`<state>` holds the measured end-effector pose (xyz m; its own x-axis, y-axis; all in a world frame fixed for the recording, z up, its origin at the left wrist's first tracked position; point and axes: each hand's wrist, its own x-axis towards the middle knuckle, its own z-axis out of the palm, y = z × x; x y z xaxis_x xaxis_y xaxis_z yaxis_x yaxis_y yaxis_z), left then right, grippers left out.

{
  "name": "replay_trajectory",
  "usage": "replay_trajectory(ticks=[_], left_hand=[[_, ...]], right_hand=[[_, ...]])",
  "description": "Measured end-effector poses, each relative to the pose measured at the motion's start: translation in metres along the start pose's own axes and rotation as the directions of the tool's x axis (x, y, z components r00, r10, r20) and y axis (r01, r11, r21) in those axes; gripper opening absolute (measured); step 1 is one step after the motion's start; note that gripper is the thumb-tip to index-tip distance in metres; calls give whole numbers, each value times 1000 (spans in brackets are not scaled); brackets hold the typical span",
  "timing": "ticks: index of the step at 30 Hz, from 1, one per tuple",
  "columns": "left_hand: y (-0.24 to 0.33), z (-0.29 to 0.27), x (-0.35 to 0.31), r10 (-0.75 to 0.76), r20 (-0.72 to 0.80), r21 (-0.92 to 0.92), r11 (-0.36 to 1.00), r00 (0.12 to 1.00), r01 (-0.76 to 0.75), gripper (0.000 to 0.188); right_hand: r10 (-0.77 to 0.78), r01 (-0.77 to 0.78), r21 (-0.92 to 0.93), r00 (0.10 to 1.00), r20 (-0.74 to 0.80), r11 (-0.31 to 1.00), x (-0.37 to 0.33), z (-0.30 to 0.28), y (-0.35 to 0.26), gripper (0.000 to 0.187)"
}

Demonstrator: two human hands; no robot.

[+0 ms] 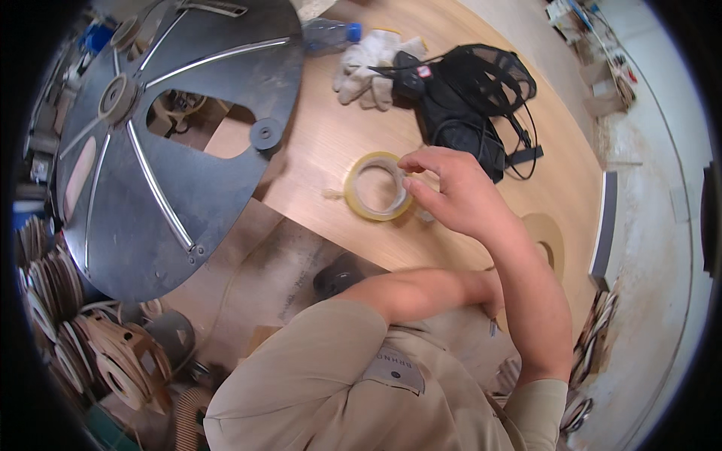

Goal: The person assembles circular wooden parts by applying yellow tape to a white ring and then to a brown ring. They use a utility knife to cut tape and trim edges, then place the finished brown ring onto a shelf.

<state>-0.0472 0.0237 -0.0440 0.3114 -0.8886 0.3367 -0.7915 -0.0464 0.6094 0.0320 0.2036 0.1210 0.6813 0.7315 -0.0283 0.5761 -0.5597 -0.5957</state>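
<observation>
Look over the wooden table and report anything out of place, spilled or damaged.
Slightly untidy: the plastic bottle lies on its side, the gloves are crumpled in a heap, and a ragged scrap sits at the left edge of the otherwise smooth tape roll. No spill or breakage shows there.

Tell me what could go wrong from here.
The right hand is at just one side of the tape roll, which might slip or get knocked. The corded black mesh gear lies just beyond that hand and could snag it. The left forearm crosses beneath the right forearm, so the arms may bump.
</observation>
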Motion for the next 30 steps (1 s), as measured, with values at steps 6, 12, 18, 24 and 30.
replay_trajectory(ticks=[6, 12, 18, 24, 30], left_hand=[[6, 9, 2, -79, -6, -65, 995, 997, 78, 36], [16, 19, -2, -111, 54, -103, 988, 992, 116, 33], [17, -20, -31, -32, -12, -80, 996, 999, 31, 37], [13, -57, -34, 40, 137, -24, 999, 990, -37, 48], [11, -49, -28, 95, 121, 0, 995, 988, -96, 71]], right_hand=[[-54, 106, -364, 987, 150, 925, -7, 37, -35, 21], [-72, 50, -357, 996, -48, 933, -45, 43, -23, 21], [335, -378, -56, 872, -357, 924, -169, -38, -35, 28], [938, -149, 933, 172, -302, 328, -326, -20, 43, 30], [999, -89, 995, 21, -41, 43, -378, -5, 69, 28]])
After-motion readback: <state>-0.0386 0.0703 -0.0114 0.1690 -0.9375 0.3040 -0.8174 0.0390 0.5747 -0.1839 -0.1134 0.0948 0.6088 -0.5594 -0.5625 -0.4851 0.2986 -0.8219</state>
